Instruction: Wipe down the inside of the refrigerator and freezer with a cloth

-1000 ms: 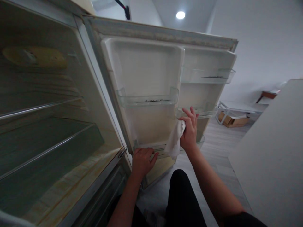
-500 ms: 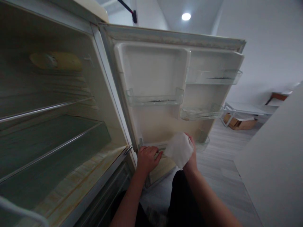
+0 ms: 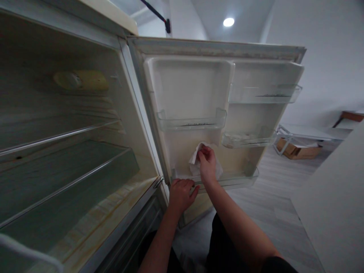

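Observation:
An open fridge door (image 3: pixel 193 83) stands in front of me, its inner side facing me. My right hand (image 3: pixel 207 163) pinches a crumpled white cloth (image 3: pixel 195 163) just above the bottom shelf (image 3: pixel 239 183) of the door. The cloth spreads behind and around the fingers, over the lower door panel. My left hand (image 3: pixel 182 194) has its fingers curled over the left end of that bottom shelf, near the hinge side. Above the hands are a clear middle shelf (image 3: pixel 196 124) and a shelf on the right (image 3: pixel 244 141).
The fridge interior (image 3: pixel 139 110) opens on the left, with glass shelves (image 3: pixel 71 170), a stained bottom ledge and a yellowish lamp cover (image 3: pixel 93 80). A white cable (image 3: pixel 31 250) crosses the lower left. At the right are a cardboard box (image 3: pixel 298 149), a white table (image 3: pixel 307 131) and a white panel.
My right hand has moved left and up with the cloth, from the shelf's front to the door panel. My left hand still grips the shelf. The view has shifted slightly.

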Motion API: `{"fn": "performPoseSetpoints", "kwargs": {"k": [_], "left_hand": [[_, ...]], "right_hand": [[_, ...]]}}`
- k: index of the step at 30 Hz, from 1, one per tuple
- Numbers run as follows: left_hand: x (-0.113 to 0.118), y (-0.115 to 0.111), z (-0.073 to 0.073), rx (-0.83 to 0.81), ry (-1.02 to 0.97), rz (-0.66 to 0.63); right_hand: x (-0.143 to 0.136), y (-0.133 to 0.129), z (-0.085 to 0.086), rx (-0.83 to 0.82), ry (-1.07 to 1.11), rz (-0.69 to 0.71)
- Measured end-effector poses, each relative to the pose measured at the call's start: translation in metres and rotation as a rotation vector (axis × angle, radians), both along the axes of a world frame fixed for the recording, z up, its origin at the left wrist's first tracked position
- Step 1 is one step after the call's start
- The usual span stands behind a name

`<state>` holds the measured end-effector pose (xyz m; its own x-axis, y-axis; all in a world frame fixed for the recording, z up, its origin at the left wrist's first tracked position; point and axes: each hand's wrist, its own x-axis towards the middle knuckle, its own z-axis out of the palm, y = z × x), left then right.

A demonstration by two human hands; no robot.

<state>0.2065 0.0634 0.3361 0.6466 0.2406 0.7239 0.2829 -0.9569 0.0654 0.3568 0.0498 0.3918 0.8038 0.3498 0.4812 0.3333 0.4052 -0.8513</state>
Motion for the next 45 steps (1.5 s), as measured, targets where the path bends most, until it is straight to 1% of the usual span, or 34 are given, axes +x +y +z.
{"fn": "performPoseSetpoints", "kwargs": {"k": [2,3,5,6,7,8,9,11,12,13,14,16,18,19,21,23,25,28,31,34,36,38,39,42,43,45], "left_hand": [[0.000,0.000,-0.001,0.001,0.001,0.008],[0.000,0.000,-0.001,0.001,0.002,0.013],[0.000,-0.001,-0.002,0.004,0.009,0.019],[0.000,0.000,-0.002,0.004,0.014,0.021],[0.000,0.000,-0.003,0.003,0.020,0.023],[0.001,0.000,-0.003,0.000,0.024,0.024],[0.001,0.000,-0.003,-0.007,0.029,0.023],[0.001,-0.001,-0.003,-0.022,0.033,0.022],[0.002,-0.001,-0.002,-0.026,0.035,0.021],[0.002,-0.001,-0.002,-0.029,0.036,0.019],[0.002,-0.001,-0.002,-0.030,0.037,0.016],[0.002,-0.002,-0.001,-0.033,0.037,0.010],[0.002,-0.001,-0.001,-0.042,0.037,0.003],[0.002,-0.001,-0.001,-0.048,0.036,0.001],[0.002,-0.001,-0.001,-0.058,0.034,0.004],[0.001,0.000,-0.001,-0.063,0.040,0.009],[0.001,0.000,-0.001,-0.065,0.052,0.016],[-0.001,-0.001,-0.001,-0.067,0.062,0.016],[-0.001,-0.001,0.000,-0.062,0.056,0.011],[0.000,0.000,0.000,-0.055,0.056,0.011],[0.000,0.000,-0.001,-0.059,0.053,0.010],[0.001,0.000,-0.002,-0.063,0.040,0.007],[0.002,-0.001,-0.002,-0.063,0.034,0.004],[0.003,-0.002,-0.002,-0.048,0.033,0.003],[0.004,-0.003,-0.002,-0.042,0.036,0.007],[0.004,-0.003,-0.002,-0.031,0.034,0.015]], "right_hand": [[0.007,-0.011,-0.001,-0.151,-0.220,-0.105],[0.011,-0.019,0.001,-0.274,-0.344,-0.151],[0.019,-0.034,0.007,-0.579,-0.592,-0.244],[0.023,-0.041,0.011,-0.715,-0.677,-0.297],[0.027,-0.046,0.015,-0.813,-0.734,-0.353],[0.030,-0.051,0.018,-0.871,-0.774,-0.412],[0.033,-0.054,0.021,-0.895,-0.802,-0.477],[0.035,-0.056,0.024,-0.892,-0.869,-0.577],[0.034,-0.055,0.024,-0.882,-0.916,-0.591],[0.032,-0.053,0.025,-0.874,-0.962,-0.573],[0.029,-0.050,0.025,-0.873,-0.990,-0.527],[0.021,-0.043,0.027,-0.901,-0.957,-0.371],[0.012,-0.035,0.029,-0.921,-0.821,-0.212],[0.008,-0.031,0.031,-0.902,-0.748,-0.150],[0.001,-0.025,0.032,-0.803,-0.644,-0.059],[-0.003,-0.021,0.032,-0.671,-0.611,-0.020],[-0.005,-0.019,0.031,-0.562,-0.663,-0.064],[-0.003,-0.017,0.032,-0.490,-0.817,-0.264],[0.006,-0.014,0.039,-0.499,-0.937,-0.437],[0.017,-0.009,0.052,-0.553,-1.020,-0.490],[0.019,-0.005,0.061,-0.610,-1.041,-0.499],[0.015,0.000,0.068,-0.634,-1.103,-0.480],[0.011,0.003,0.070,-0.619,-1.182,-0.442],[-0.005,0.013,0.075,-0.512,-1.456,-0.259],[-0.008,0.016,0.077,-0.485,-1.503,-0.211],[-0.007,0.019,0.079,-0.473,-1.508,-0.168]]}}
